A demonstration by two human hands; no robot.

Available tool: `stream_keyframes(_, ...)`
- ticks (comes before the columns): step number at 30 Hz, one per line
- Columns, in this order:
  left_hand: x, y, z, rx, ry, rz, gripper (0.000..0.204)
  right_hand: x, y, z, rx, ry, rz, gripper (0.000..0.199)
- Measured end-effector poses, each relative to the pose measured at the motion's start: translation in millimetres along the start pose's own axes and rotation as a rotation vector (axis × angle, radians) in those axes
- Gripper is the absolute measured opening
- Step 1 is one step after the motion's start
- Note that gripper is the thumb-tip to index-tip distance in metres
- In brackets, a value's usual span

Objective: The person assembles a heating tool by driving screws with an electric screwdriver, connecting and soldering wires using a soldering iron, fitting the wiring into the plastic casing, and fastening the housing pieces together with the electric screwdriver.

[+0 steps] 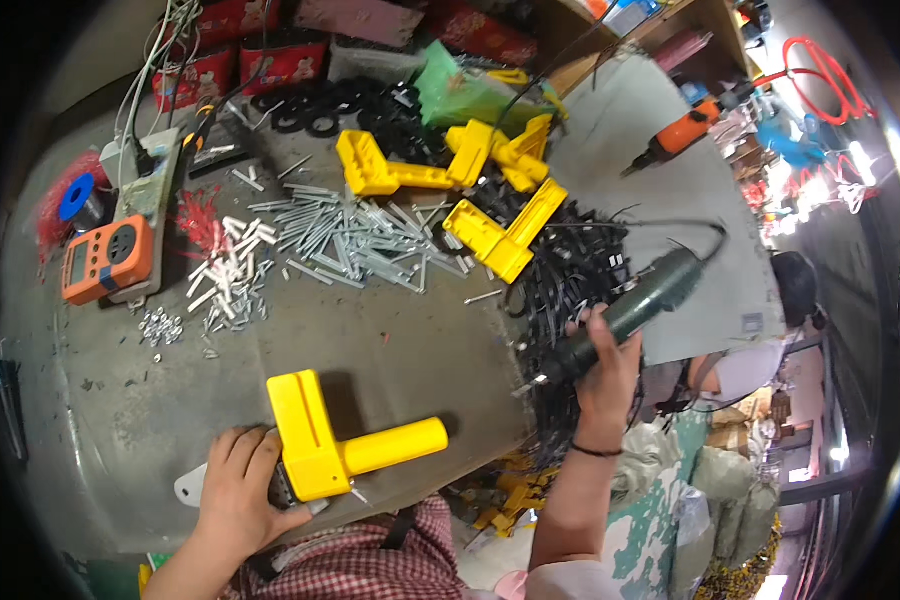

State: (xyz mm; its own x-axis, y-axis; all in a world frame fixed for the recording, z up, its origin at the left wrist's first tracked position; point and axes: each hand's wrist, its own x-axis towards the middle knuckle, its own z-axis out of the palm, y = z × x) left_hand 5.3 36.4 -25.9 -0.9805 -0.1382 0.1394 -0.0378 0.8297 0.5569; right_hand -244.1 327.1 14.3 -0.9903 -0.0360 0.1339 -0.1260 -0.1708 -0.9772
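**Yellow part pinned, driver lifted beside it**

Nearest me, my left hand (238,492) is closed over the near end of the L-shaped yellow plastic housing (335,440), pressing it flat on the grey worktop (130,400); a small white tab pokes out from under my palm. I judge the grip should stay low and firm so the housing cannot spin, with fingers clear of the screw point.

To the right, my right hand (605,365) is wrapped tight around the dark green electric screwdriver (625,310), tip angled down-left, well apart from the housing. I would bring it in square, not slanted.

Further out lie a scatter of silver metal rods (350,240), white plastic pegs (232,270), more yellow housings (450,185), and an orange handheld meter (107,257) at left.

Farthest, red printed boxes (245,60) stand along the back edge beside a green plastic bag (450,85).
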Motion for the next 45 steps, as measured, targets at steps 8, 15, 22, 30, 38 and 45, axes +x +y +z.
stream_keyframes(8,1.0,2.6,-5.0,0.060,-0.018,0.032,0.078,-49.8,29.0,61.8,0.687,-0.159,0.376,0.039)
stream_keyframes(15,4.4,2.2,-3.6,0.067,-0.032,0.028,0.079,-67.6,28.7,77.2,0.896,-0.063,0.423,0.039)
stream_keyframes(22,-1.5,-1.4,-7.2,0.058,-0.016,0.050,0.080,-78.7,37.4,86.3,0.904,-0.011,0.458,0.037)
stream_keyframes(30,5.3,-6.6,-19.8,-0.441,-0.076,-0.123,0.071,-81.6,31.5,91.7,0.870,0.038,0.424,0.035)
stream_keyframes(38,21.3,-84.5,-47.3,0.447,0.271,-0.220,0.027,-85.2,37.2,91.5,0.851,0.002,0.424,0.039)
stream_keyframes(45,28.8,-85.4,-57.4,0.548,0.146,0.089,0.016,-83.7,37.9,88.7,0.825,-0.029,0.404,0.041)
